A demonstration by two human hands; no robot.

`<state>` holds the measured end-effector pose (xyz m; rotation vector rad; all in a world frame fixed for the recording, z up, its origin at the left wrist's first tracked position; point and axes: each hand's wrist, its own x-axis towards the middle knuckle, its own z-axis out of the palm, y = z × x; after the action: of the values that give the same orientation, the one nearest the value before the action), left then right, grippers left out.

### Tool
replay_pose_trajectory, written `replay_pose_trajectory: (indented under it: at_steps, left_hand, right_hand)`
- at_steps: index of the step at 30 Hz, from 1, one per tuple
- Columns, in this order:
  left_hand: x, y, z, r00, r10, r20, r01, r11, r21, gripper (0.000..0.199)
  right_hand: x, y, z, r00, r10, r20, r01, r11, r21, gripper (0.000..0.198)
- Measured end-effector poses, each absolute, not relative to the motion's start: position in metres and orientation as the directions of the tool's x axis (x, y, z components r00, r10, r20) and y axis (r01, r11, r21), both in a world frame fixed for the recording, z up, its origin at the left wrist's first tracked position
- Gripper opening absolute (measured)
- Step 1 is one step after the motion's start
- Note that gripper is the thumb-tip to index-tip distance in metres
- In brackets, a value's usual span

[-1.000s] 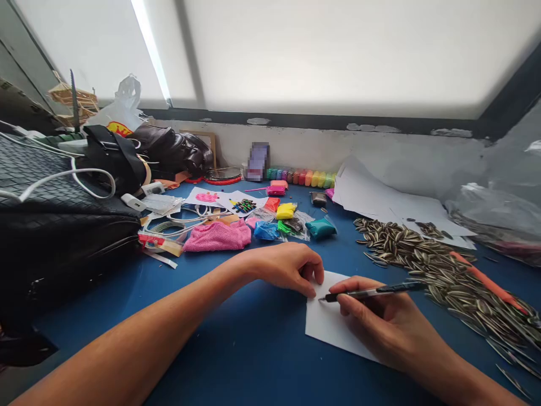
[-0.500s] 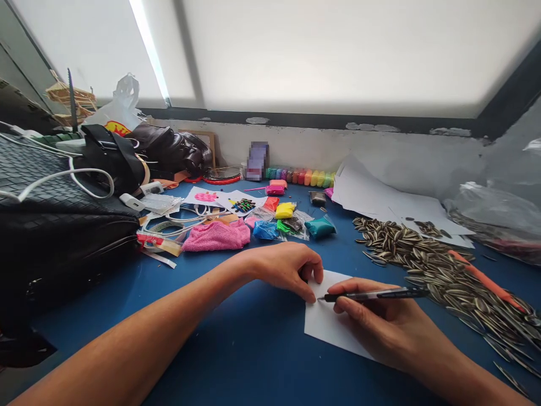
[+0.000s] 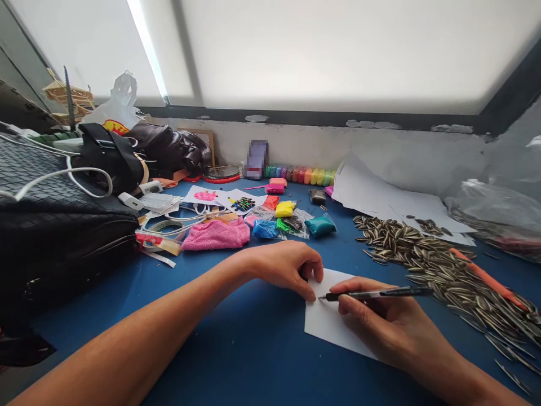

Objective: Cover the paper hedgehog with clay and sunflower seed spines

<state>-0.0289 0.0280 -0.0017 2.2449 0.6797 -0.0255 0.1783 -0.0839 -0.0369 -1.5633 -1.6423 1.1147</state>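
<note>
A small white sheet of paper lies on the blue tabletop under both my hands. My right hand grips a black pen between thumb and fingers, its tip at the paper close to my left thumb. My left hand holds the sheet down at its far left part, fingers curled and thumb pressed on it. A dark patch shows beneath the curled fingers; I cannot tell what it is. Right of my right hand spreads a heap of striped sunflower seeds.
An orange stick-like tool lies across the seeds. Beyond my hands are a pink cloth, a teal clay packet and a yellow clay packet. Paper sheets lean at the back; a black bag stands left.
My right hand and the pen have shifted very slightly to the right. My left hand keeps its place on the paper.
</note>
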Motion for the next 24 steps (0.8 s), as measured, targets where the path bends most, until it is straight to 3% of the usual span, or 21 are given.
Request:
replay_pose_trajectory:
  at_steps: [8, 24]
  left_hand:
    - [-0.0282, 0.0274, -0.0007, 0.854, 0.466, -0.232, 0.486, -0.555, 0.675, 0.037]
    - [-0.0285, 0.0273, -0.0007, 0.853, 0.464, -0.239, 0.487, -0.541, 0.686, 0.037]
  right_hand:
    - [0.1717, -0.0867, -0.0324, -0.052, 0.996, -0.077, 0.489, -0.042, -0.871, 0.038]
    - [0.1766, -0.0849, -0.031, -0.109, 0.992, -0.063, 0.54, 0.006, -0.842, 0.041]
